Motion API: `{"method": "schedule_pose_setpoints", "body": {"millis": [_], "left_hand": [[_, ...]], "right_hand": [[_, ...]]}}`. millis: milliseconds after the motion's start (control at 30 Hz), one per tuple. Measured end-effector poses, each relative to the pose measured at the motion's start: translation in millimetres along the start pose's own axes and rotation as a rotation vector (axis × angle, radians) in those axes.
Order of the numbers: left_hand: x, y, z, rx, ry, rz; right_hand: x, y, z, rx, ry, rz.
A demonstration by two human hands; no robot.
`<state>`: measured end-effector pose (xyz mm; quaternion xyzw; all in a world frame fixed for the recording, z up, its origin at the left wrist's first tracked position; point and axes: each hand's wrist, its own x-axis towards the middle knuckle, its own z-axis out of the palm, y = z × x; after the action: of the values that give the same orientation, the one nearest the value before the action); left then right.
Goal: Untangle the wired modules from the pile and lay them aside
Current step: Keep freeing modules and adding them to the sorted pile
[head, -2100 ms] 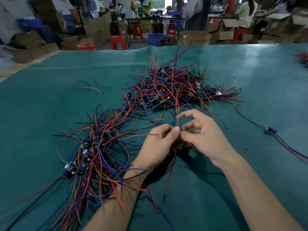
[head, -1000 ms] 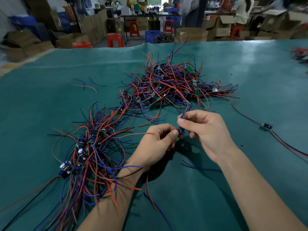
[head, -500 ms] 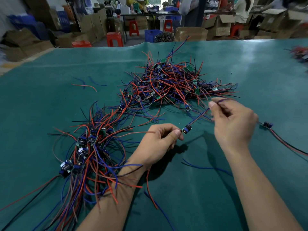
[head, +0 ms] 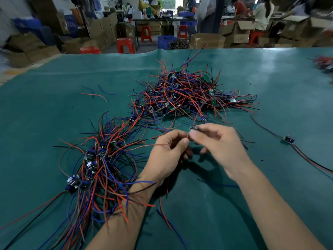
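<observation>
**Desk:** Head view: what do the hands hold?

**Photographer:** A worker's left hand [head: 168, 156] and right hand [head: 219, 145] meet over the green table [head: 45, 105]. Both pinch one small module [head: 192, 128] between fingertips; its wire [head: 197, 115] runs up and away into the tangled pile [head: 189, 94] directly beyond the grip. The right hand is nearer the pile, and blurred.

**Desk:** Where do the freed ones lie?

**Photographer:** A sorted bundle [head: 93, 163] lies at the left forearm; a lone module [head: 288, 139] rests well off to the right.

**Desk:** Any readable labels?

**Photographer:** None; the boards are too small to read.
</observation>
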<state>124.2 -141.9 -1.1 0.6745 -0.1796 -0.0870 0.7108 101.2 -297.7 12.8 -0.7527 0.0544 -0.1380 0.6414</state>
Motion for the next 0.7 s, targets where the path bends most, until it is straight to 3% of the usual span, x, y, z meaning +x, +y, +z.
{"method": "schedule_pose_setpoints", "body": {"millis": [133, 367, 433, 533, 600, 700], "left_hand": [[0, 0, -2, 0.023, -0.050, -0.004], [0, -2, -1, 0.133, -0.134, 0.010], [1, -4, -2, 0.156, -0.114, -0.007], [2, -6, -1, 0.168, -0.085, -0.029], [2, -6, -1, 0.163, -0.057, -0.041], [1, -5, -1, 0.172, -0.054, -0.051]], "right_hand": [[1, -3, 0, -0.051, 0.071, -0.184], [3, -65, -15, 0.210, 0.387, -0.438], [3, -96, -8, 0.310, 0.293, -0.426], [3, -131, 25, 0.324, -0.059, -0.361], [4, -142, 55, 0.140, -0.267, -0.374], [18, -133, 80, -0.349, -0.450, -0.345]]}}
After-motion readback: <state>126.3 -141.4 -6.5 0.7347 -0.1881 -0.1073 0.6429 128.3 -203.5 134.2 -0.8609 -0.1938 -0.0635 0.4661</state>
